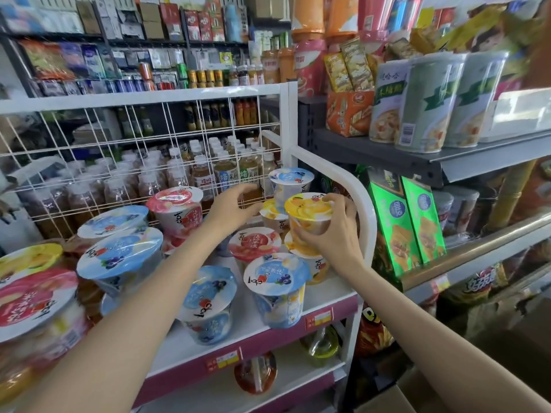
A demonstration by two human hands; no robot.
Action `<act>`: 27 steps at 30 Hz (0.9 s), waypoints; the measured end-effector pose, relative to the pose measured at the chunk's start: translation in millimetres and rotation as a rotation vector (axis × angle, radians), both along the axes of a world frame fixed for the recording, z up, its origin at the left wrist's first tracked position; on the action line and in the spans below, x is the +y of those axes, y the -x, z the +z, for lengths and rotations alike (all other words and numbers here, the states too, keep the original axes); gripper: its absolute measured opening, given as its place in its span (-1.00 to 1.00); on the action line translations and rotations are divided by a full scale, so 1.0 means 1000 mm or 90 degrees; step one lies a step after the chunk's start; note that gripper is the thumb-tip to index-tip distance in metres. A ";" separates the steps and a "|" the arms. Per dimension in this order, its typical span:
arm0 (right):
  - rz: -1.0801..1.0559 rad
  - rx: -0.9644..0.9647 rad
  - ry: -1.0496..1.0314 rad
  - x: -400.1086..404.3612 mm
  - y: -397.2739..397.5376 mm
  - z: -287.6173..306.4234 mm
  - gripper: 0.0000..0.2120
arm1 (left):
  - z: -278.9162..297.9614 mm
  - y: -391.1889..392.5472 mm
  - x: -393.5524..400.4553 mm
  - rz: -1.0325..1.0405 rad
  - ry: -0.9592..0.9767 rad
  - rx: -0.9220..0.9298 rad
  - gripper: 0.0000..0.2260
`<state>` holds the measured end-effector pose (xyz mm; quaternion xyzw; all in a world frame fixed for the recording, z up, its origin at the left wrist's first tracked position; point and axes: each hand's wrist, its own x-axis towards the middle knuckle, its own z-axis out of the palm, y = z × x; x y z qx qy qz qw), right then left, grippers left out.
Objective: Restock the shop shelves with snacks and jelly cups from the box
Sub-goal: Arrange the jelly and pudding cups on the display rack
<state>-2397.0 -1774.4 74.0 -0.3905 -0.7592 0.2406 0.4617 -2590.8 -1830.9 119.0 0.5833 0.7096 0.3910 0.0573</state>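
My right hand (331, 234) grips a yellow-lidded jelly cup (308, 214) and holds it on top of another yellow cup (301, 248) at the back right of the white shelf (325, 293). My left hand (235, 204) reaches over the cups with fingers loosely curled, holding nothing, just left of a yellow cup (272, 214) and a blue-lidded cup (290, 181) stacked behind. Several more jelly cups with blue, red and yellow lids stand across the shelf, among them a blue one (275, 289) at the front and a red one (255, 242) in the middle.
A white wire grid (167, 150) backs the shelf, with bottled drinks behind it. A curved white rail (354, 186) bounds the right end. To the right, a dark shelf (417, 156) bears tall cans and snack boxes; green boxes (408, 228) stand below. A cardboard box (387, 400) lies at bottom right.
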 end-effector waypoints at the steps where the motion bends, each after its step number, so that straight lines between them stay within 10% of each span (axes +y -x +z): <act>1: -0.005 0.001 -0.009 0.001 0.000 -0.002 -0.24 | 0.002 0.001 0.010 0.000 -0.007 0.011 -0.55; 27: 0.087 0.009 0.031 0.023 0.003 -0.007 -0.09 | -0.023 0.020 0.070 0.100 -0.135 -0.138 -0.51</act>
